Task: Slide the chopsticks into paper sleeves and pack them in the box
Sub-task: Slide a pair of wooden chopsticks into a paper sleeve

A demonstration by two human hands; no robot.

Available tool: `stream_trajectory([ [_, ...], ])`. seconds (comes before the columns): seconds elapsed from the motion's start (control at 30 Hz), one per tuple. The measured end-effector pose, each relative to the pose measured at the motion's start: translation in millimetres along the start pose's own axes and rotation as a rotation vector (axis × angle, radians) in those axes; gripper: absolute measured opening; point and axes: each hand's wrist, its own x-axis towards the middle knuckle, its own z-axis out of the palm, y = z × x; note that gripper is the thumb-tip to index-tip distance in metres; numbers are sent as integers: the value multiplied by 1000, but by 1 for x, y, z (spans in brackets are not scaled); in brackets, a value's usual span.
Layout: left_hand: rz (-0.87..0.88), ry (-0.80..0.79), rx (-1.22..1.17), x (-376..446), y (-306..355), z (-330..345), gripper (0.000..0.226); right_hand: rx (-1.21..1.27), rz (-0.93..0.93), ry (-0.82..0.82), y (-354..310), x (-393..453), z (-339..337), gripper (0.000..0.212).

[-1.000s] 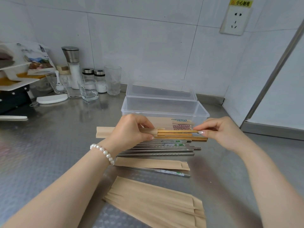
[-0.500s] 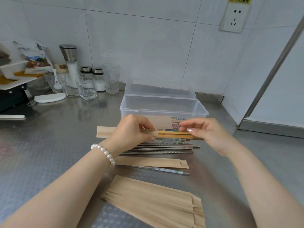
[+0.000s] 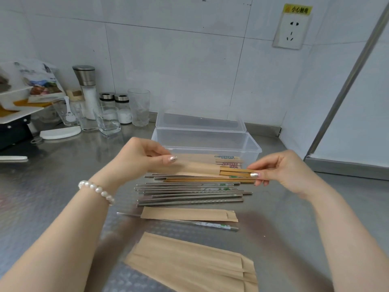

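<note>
My left hand [image 3: 139, 161] pinches a brown paper sleeve [image 3: 195, 168] held level above the counter. A pair of wooden chopsticks [image 3: 235, 172] sits mostly inside it, with only the thick ends sticking out to the right. My right hand [image 3: 280, 169] pinches those ends. Below lie several loose steel chopsticks [image 3: 189, 192] and two wooden ones [image 3: 202, 179]. The clear plastic box [image 3: 207, 142] stands open just behind, with sleeved pairs [image 3: 226, 160] inside.
A single sleeve [image 3: 187, 214] lies over a steel chopstick [image 3: 208, 224] in front of the pile. A stack of sleeves [image 3: 189, 264] lies nearest me. Glasses [image 3: 139, 107], shakers and a grinder [image 3: 86, 89] stand at the back left; a wall corner rises on the right.
The wooden chopsticks have slid further left into the sleeve, and both hands have lifted slightly. The camera has tilted down and nearer.
</note>
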Motion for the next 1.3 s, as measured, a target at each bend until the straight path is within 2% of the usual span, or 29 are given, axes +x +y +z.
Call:
stream_trajectory([
  [0.17, -132, -125, -209, 2, -5, 0, 17, 108, -11, 13, 1, -1, -5, 27],
  [0.47, -205, -9, -493, 6, -6, 2, 27, 82, -44, 70, 8, 4, -6, 30],
  [0.57, -262, 2, -597, 6, -6, 6, 23, 116, -41, 90, 12, 6, -8, 35],
  [0.67, -344, -98, -636, 5, -7, 14, 22, 136, -43, 68, 12, 6, -6, 29],
  [0.73, -370, -153, -636, 4, -8, 15, 20, 183, -49, 66, 10, 5, -5, 16],
  [0.77, -370, -167, -642, 4, -8, 15, 19, 206, -44, 66, 9, 4, -4, 25],
  [0.83, -363, -172, -660, 4, -8, 15, 17, 235, -25, 62, 9, 5, -6, 65],
  [0.87, -367, -168, -668, 4, -9, 15, 16, 260, -22, 51, 7, 4, -6, 79],
  [0.9, -378, -161, -674, 4, -10, 15, 16, 297, -27, 23, 6, 4, -7, 83],
  [1.0, -410, -150, -690, 4, -10, 18, 22, 464, -5, -44, 1, 3, -6, 83],
  [1.1, -429, -156, -714, 4, -10, 20, 22, 529, 2, -140, 0, 3, -3, 87],
  [1.3, -422, -168, -727, 3, -11, 22, 18, 437, 3, -248, 2, 4, -1, 88],
])
